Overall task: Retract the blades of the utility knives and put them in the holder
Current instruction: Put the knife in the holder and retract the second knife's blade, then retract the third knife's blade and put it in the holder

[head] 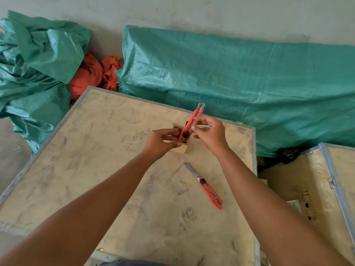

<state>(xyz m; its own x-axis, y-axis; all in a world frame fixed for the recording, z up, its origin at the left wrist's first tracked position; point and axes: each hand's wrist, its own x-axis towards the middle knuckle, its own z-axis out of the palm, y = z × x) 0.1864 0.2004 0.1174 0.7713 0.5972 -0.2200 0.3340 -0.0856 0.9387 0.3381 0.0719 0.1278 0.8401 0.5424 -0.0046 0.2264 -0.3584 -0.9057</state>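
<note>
Both my hands hold one red utility knife (pixel 192 123) above the wooden holder (pixel 179 150). My left hand (pixel 161 141) grips its lower end near the black slider knob. My right hand (pixel 210 131) pinches its middle. Only a short bit of metal shows at its upper tip. The holder is a small wooden box, mostly hidden behind my hands and the knife. A second red utility knife (pixel 204 186) lies flat on the crate top (pixel 96 169), nearer to me and to the right, with its blade extended toward the holder.
The work surface is a dusty plywood crate top with metal edging. Another crate (pixel 311 189) stands to the right, with a gap between. Green tarpaulin (pixel 249 83) and red cloth (pixel 90 73) lie behind, against a grey wall.
</note>
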